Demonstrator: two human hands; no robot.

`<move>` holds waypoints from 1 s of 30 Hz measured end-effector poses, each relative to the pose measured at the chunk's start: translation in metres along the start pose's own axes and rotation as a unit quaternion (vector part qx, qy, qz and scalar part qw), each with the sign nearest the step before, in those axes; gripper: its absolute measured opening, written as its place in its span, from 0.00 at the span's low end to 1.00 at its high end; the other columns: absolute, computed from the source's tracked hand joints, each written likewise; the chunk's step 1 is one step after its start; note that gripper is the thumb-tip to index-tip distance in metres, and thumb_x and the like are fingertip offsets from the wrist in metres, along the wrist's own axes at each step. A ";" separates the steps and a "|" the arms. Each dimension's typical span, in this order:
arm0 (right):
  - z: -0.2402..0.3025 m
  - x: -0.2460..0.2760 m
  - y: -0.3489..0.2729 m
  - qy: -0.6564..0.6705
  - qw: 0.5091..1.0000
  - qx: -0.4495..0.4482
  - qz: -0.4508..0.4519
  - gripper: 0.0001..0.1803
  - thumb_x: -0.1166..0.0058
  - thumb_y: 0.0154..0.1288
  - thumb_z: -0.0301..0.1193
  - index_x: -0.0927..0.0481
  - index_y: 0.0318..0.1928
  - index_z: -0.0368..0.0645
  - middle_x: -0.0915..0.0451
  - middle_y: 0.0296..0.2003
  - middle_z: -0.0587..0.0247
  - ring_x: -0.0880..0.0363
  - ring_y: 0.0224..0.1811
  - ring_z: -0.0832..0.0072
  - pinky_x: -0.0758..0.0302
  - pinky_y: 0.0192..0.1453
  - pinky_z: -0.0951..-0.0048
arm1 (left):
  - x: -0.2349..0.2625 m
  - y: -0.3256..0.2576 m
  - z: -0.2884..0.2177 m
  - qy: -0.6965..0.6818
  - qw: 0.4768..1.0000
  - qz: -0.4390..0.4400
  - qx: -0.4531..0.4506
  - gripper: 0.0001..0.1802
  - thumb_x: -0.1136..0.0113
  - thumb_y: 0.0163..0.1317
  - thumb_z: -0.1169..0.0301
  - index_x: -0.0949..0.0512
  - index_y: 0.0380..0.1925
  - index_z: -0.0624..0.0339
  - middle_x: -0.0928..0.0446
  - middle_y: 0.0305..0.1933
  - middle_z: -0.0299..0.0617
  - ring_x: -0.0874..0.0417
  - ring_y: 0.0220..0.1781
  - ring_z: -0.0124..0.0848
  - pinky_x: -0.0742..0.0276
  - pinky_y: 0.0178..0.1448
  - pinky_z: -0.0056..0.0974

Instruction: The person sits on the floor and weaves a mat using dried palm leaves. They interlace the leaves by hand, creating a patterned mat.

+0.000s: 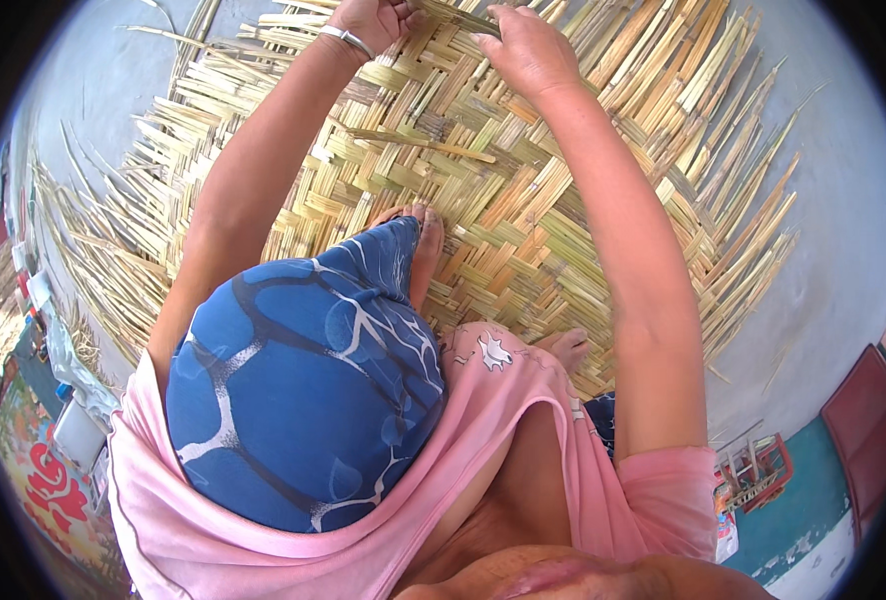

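Note:
A large mat of split reeds (pixel 483 190), woven in a diagonal pattern, lies under my hands and bare feet. At the far edge of the picture, a flattened reed strip (pixel 451 14) spans the gap between my hands. My right hand (pixel 535 55) pinches its right end between thumb and fingers. Curled fingers of my left hand (pixel 375 24), with a silvery band on the wrist, close at the strip's left end; the upper part of this hand is cut off by the frame. A loose reed piece (pixel 418 143) lies across the weave nearer to me.
Unwoven reed ends (pixel 113 235) fan out past the mat on the left and right, over a grey floor (pixel 813 240). My blue-patterned knee (pixel 303 390) rises at the near left. A red basket (pixel 755 470) holding tools stands at the near right, by a dark red panel (pixel 866 430).

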State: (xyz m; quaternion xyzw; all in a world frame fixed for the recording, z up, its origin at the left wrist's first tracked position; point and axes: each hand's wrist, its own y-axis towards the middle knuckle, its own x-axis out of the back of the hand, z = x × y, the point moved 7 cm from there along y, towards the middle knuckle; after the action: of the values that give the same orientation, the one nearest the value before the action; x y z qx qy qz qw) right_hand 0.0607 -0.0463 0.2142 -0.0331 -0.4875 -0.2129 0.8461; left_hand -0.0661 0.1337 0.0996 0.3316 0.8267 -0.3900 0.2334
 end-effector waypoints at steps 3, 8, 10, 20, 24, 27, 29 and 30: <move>-0.009 -0.005 0.010 -0.022 0.994 -0.091 0.059 0.17 0.41 0.64 0.42 0.17 0.43 0.41 0.17 0.38 0.43 0.17 0.46 0.46 0.22 0.52 0.48 | -0.020 0.012 0.000 0.019 0.996 0.047 0.067 0.05 0.42 0.67 0.74 0.21 0.39 0.64 0.17 0.39 0.48 0.16 0.35 0.39 0.17 0.42 0.41; -0.016 -0.004 0.012 -0.002 0.981 -0.194 0.020 0.15 0.43 0.62 0.43 0.15 0.37 0.45 0.15 0.36 0.46 0.15 0.42 0.47 0.20 0.48 0.49 | -0.058 0.020 -0.004 0.318 0.943 0.081 -0.055 0.14 0.45 0.59 0.80 0.19 0.45 0.66 0.16 0.36 0.46 0.14 0.39 0.35 0.17 0.45 0.37; -0.029 -0.005 0.012 0.000 0.974 -0.228 0.008 0.14 0.43 0.61 0.43 0.15 0.37 0.46 0.14 0.35 0.45 0.15 0.42 0.47 0.20 0.48 0.50 | -0.078 0.029 -0.001 0.536 0.840 0.041 -0.074 0.17 0.44 0.57 0.78 0.18 0.48 0.67 0.15 0.37 0.46 0.14 0.39 0.35 0.18 0.44 0.36; -0.022 0.011 0.010 0.098 0.969 -0.211 -0.078 0.14 0.43 0.64 0.38 0.18 0.36 0.38 0.16 0.32 0.39 0.16 0.40 0.43 0.21 0.45 0.51 | -0.084 0.122 0.043 0.894 0.389 0.179 -0.133 0.24 0.39 0.56 0.50 0.13 0.39 0.59 0.14 0.43 0.56 0.13 0.44 0.52 0.19 0.51 0.49; -0.029 0.013 0.004 0.120 0.961 -0.222 -0.108 0.15 0.44 0.66 0.39 0.18 0.38 0.37 0.16 0.31 0.39 0.16 0.39 0.43 0.21 0.44 0.52 | -0.099 0.085 0.020 0.841 0.525 0.113 -0.061 0.30 0.31 0.50 0.42 0.12 0.41 0.58 0.13 0.41 0.54 0.13 0.43 0.48 0.19 0.50 0.48; -0.032 0.004 -0.005 0.241 0.920 -0.305 -0.049 0.15 0.45 0.66 0.38 0.17 0.43 0.39 0.15 0.33 0.41 0.15 0.40 0.44 0.21 0.46 0.52 | -0.097 0.062 0.008 0.808 0.583 0.064 -0.056 0.31 0.29 0.50 0.42 0.12 0.40 0.59 0.13 0.40 0.54 0.13 0.42 0.46 0.19 0.48 0.48; -0.043 -0.006 -0.007 0.228 0.923 -0.307 -0.033 0.15 0.48 0.70 0.34 0.17 0.52 0.42 0.13 0.37 0.53 0.13 0.34 0.59 0.17 0.46 0.59 | -0.100 0.049 0.004 0.786 0.614 0.037 -0.060 0.31 0.29 0.50 0.43 0.13 0.39 0.60 0.13 0.40 0.54 0.13 0.42 0.45 0.19 0.47 0.48; -0.050 -0.013 -0.008 0.222 0.925 -0.309 -0.026 0.16 0.49 0.72 0.31 0.18 0.56 0.43 0.11 0.39 0.60 0.11 0.31 0.66 0.15 0.46 0.63 | -0.097 0.052 0.005 0.781 0.619 0.039 -0.074 0.30 0.28 0.50 0.44 0.13 0.39 0.61 0.13 0.38 0.54 0.13 0.40 0.44 0.20 0.46 0.48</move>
State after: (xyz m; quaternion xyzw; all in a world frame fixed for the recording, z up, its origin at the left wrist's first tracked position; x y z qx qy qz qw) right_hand 0.0926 -0.0621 0.1765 -0.2321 -0.1984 -0.3765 0.8747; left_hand 0.0378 0.1188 0.1339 0.5251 0.7096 0.0883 -0.4614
